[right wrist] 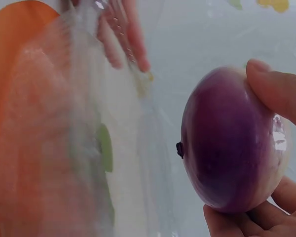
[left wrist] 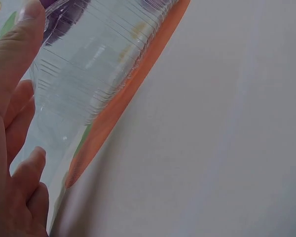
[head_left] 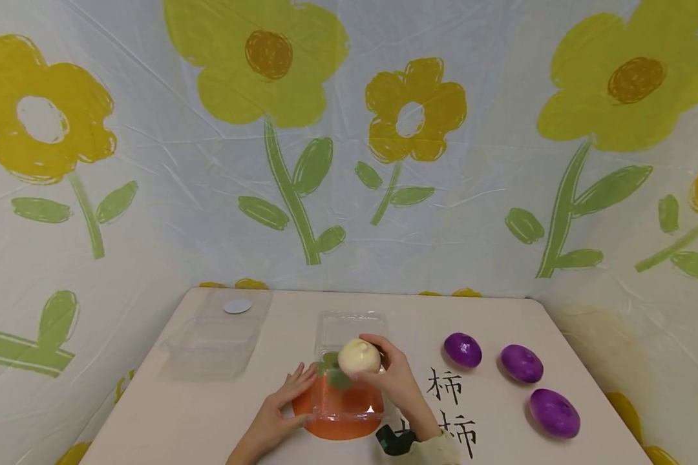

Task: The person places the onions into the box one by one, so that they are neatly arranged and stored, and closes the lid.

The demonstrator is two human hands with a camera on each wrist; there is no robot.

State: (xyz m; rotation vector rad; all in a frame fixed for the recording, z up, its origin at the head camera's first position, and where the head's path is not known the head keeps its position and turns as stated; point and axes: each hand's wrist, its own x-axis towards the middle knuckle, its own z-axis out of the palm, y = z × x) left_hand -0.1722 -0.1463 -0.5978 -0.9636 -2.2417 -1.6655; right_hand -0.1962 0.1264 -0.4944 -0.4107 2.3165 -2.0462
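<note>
My right hand (head_left: 398, 384) grips a glossy, onion-like vegetable (head_left: 359, 358) between thumb and fingers, over an open clear plastic clamshell box (head_left: 349, 416). Its cream side with a small nub faces up in the head view. In the right wrist view, the same vegetable (right wrist: 224, 143) shows its purple side and a dark stem stub. My left hand (head_left: 279, 407) touches the box's left side, fingers spread and thumb along the front corner. From the left wrist view, the thumb lies against the ribbed wall of the box (left wrist: 79, 74).
An orange persimmon picture (head_left: 340, 433) with green leaves lies under the box. Three purple onion-like vegetables (head_left: 463, 351) (head_left: 521, 363) (head_left: 554, 413) sit on the right of the table. Another open clear box (head_left: 215, 345) stands at left. Black characters (head_left: 444, 385) mark the tabletop; a flowered cloth (head_left: 349, 258) hangs behind.
</note>
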